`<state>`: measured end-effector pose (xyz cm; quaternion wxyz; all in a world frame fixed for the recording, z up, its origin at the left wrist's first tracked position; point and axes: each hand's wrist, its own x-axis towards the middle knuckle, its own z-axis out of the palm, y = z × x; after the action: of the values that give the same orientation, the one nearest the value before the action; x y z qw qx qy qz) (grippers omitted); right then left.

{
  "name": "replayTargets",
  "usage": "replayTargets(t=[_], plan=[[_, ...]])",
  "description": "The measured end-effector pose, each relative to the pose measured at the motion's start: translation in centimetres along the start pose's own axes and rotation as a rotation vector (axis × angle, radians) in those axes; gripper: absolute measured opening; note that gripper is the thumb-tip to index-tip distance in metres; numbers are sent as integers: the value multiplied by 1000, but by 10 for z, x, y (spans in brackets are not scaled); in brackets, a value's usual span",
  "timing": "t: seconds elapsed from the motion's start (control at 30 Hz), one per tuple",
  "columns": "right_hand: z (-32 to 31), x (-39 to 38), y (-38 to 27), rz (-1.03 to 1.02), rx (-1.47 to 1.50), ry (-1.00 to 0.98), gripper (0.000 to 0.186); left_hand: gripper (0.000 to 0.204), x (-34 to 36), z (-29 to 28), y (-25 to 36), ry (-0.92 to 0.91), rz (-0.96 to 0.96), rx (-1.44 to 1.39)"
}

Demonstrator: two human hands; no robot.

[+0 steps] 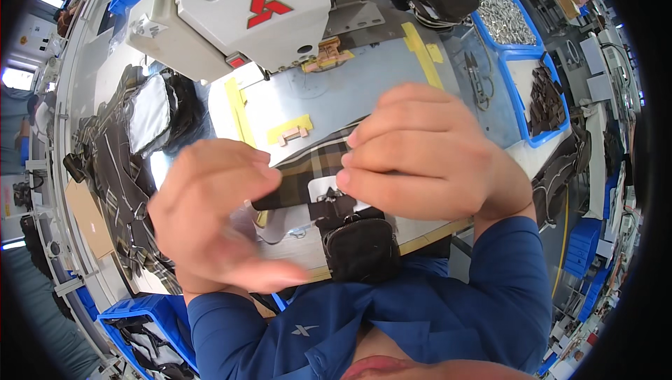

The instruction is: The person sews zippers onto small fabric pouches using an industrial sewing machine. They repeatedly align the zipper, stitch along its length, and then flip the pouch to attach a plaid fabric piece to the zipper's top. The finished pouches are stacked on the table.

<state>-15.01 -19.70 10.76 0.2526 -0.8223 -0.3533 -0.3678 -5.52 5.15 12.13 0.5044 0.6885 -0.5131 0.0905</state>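
Observation:
A brown and black plaid fabric piece (315, 159) lies in front of me on the sewing machine's work plate. My right hand (420, 152) is closed, its fingertips curled at the fabric's right part and pinching it. Just to the left of the fabric is my left hand (217, 205), smeared by motion. Its thumb stands apart from its curled fingers, and nothing shows in it. Below the fabric, by the table's near edge, hangs a small black zippered pouch (360, 247). A dark strap with a metal clip (329, 198) lies over a white patch above the pouch.
A white sewing machine head (252, 12) stands over the metal plate (280, 93), which bears yellow tape (423, 54). At the right are blue bins of metal hardware (500, 16) and dark strips (546, 100), beside scissors (476, 79). Plaid bags (119, 170) are piled left.

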Motion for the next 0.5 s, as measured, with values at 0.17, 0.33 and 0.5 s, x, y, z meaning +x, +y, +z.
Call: replayTargets(t=[0.17,0.33,0.5], plan=[[-2,1,-4,11,16,3,14,35,10,-15,-8,-161,-86,-183],[-4,1,-5,9,5,-12,14,24,10,-9,-4,-113,-26,-161],[-4,2,-6,0,5,-10,12,22,12,-1,-9,-111,156,-31]])
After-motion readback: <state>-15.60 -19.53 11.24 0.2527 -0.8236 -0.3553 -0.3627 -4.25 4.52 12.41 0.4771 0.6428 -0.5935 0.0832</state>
